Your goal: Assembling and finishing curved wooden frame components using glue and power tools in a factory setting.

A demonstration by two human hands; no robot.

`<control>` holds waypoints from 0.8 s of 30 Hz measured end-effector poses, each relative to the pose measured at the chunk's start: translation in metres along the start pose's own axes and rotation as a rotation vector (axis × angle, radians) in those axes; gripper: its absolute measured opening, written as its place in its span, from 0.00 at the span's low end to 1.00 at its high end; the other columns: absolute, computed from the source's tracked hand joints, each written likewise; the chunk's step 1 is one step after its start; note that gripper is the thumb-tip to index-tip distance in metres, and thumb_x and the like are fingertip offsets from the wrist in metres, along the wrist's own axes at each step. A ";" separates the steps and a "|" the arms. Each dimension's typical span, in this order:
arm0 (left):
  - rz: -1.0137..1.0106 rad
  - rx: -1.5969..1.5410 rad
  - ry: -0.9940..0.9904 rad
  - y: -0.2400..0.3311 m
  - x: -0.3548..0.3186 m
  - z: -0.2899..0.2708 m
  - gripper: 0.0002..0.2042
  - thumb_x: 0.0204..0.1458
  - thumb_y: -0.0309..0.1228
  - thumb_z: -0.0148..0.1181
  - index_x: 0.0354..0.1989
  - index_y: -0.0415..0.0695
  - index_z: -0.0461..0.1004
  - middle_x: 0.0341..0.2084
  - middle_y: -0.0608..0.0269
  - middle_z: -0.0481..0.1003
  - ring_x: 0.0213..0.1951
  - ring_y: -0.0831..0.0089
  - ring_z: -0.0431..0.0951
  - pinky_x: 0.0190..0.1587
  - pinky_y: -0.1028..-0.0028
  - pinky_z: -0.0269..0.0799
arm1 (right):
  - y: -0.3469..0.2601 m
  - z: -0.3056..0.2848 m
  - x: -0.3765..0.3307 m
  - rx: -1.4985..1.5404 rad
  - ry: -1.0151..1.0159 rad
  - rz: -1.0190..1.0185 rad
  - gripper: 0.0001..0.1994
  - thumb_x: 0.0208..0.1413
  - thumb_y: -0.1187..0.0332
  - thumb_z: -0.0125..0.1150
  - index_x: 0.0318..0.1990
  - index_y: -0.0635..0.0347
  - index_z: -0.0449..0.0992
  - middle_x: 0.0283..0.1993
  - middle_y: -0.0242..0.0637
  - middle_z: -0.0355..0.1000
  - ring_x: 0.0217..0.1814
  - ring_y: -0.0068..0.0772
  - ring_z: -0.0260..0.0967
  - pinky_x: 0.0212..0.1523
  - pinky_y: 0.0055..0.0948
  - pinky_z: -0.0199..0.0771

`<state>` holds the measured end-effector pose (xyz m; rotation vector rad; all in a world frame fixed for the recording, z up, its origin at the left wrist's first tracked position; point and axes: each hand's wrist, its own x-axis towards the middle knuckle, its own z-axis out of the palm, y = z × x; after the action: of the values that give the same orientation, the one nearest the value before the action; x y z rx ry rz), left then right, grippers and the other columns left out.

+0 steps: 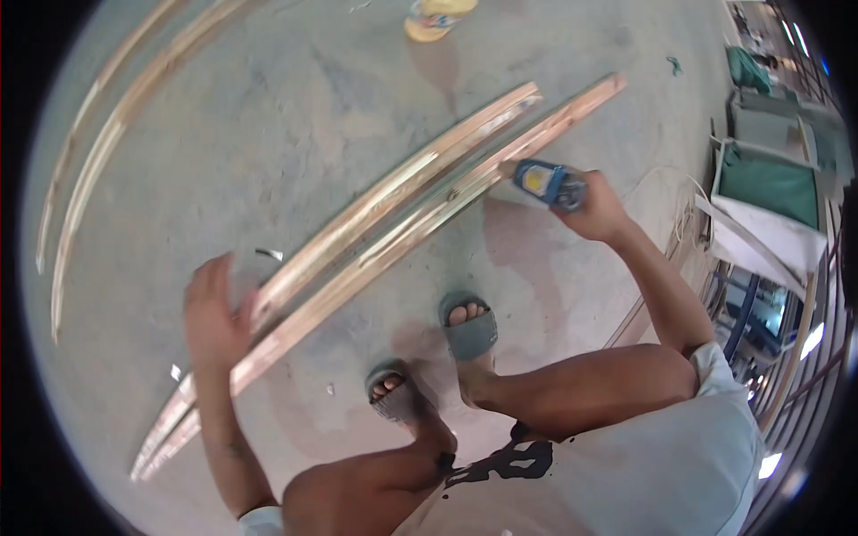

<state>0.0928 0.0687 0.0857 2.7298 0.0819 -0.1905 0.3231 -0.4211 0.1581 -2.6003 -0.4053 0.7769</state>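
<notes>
Two long wooden strips lie side by side on the floor, running diagonally from lower left to upper right: a far strip (380, 198) and a near strip (357, 279). My right hand (597, 210) is wrapped round a bottle (541, 181) with a blue and yellow label. Its narrow tan tip points left, at the near strip's edge; whether it touches the wood I cannot tell. My left hand (214, 308), slightly blurred, is beside the strips toward their lower left part. Its fingers are stretched out with nothing in them.
More wooden strips (103, 147) lie at the far left. A yellow object (438, 18) is on the concrete floor (295, 116) at the top. On the right stand a white container with a green cover (769, 183) and a cable (684, 219). My sandalled feet (469, 330) are close to the near strip.
</notes>
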 end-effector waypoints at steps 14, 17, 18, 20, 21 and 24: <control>0.279 -0.060 0.100 0.103 0.073 0.140 0.24 0.43 0.36 0.69 0.50 0.44 0.74 0.41 0.56 0.73 0.46 0.54 0.76 0.47 0.56 0.77 | 0.012 0.046 0.001 -0.054 -0.091 -0.171 0.20 0.49 0.60 0.68 0.51 0.49 0.79 0.38 0.50 0.79 0.40 0.61 0.76 0.42 0.51 0.78; 0.254 -0.061 0.152 0.080 0.052 0.137 0.19 0.42 0.34 0.66 0.44 0.46 0.75 0.38 0.57 0.72 0.44 0.53 0.77 0.45 0.52 0.76 | 0.015 0.050 0.006 -0.087 -0.094 -0.096 0.19 0.51 0.59 0.68 0.52 0.49 0.78 0.40 0.49 0.80 0.41 0.60 0.77 0.43 0.51 0.78; 0.158 -0.048 0.045 0.066 0.043 0.121 0.19 0.48 0.35 0.62 0.50 0.45 0.74 0.45 0.52 0.72 0.48 0.49 0.75 0.50 0.51 0.74 | 0.015 0.039 0.013 -0.108 -0.083 -0.102 0.19 0.51 0.59 0.68 0.52 0.49 0.78 0.40 0.49 0.80 0.41 0.60 0.77 0.43 0.51 0.78; -0.028 -0.011 -0.213 0.037 0.012 0.098 0.21 0.62 0.38 0.56 0.61 0.42 0.71 0.58 0.41 0.71 0.57 0.42 0.72 0.58 0.48 0.70 | 0.007 0.039 0.007 -0.047 -0.086 -0.065 0.25 0.49 0.58 0.68 0.56 0.47 0.78 0.43 0.49 0.81 0.44 0.59 0.78 0.46 0.53 0.78; -0.024 -0.010 -0.231 0.028 0.000 0.095 0.21 0.62 0.38 0.56 0.61 0.42 0.71 0.58 0.41 0.71 0.57 0.42 0.72 0.58 0.48 0.70 | 0.000 0.039 0.003 -0.037 -0.094 -0.052 0.25 0.49 0.58 0.68 0.56 0.47 0.78 0.43 0.49 0.81 0.44 0.59 0.78 0.46 0.53 0.78; -0.070 -0.002 -0.012 0.014 -0.019 0.095 0.20 0.59 0.34 0.57 0.60 0.45 0.73 0.58 0.43 0.72 0.54 0.42 0.74 0.57 0.47 0.70 | -0.004 0.036 0.008 -0.022 -0.062 -0.071 0.21 0.52 0.59 0.70 0.53 0.50 0.78 0.38 0.48 0.80 0.41 0.59 0.77 0.43 0.51 0.78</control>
<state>0.0641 0.0174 0.0073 2.7252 0.1748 -0.2261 0.3083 -0.4042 0.1289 -2.5716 -0.5242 0.8346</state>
